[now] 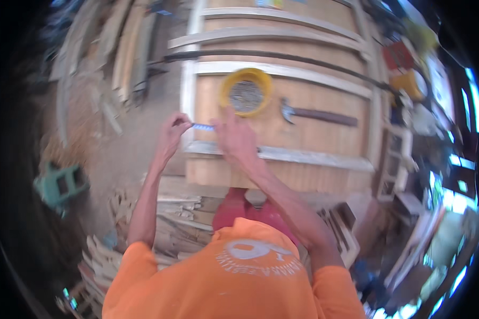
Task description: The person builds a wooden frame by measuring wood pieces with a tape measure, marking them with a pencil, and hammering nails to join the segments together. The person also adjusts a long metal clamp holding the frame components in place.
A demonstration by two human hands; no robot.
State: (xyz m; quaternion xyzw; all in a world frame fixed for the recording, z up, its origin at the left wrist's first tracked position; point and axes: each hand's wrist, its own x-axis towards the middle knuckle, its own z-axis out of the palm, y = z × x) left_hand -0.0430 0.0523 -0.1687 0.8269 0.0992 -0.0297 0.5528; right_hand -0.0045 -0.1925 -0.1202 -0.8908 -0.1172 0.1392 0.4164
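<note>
A thin blue-and-white strip (203,127) is stretched between my two hands over the left edge of a wooden panel (324,143). My left hand (174,129) pinches its left end, just off the panel. At the other end, the closed fingers of my right hand (236,139) hold the strip, though motion blurs them. Just beyond my right hand stands a yellow bowl (266,85) with many small grey pieces in it, probably nails. To the right of the bowl lies a hammer (324,116), its head toward the bowl.
Pale battens (282,70) cross the panel, along with a long dark bar (282,55). Boards (127,53) lie at the far left, near a green plastic stool (61,186). Scrap wood (181,218) covers the ground by my legs. Clutter and a yellow container (409,85) line the right.
</note>
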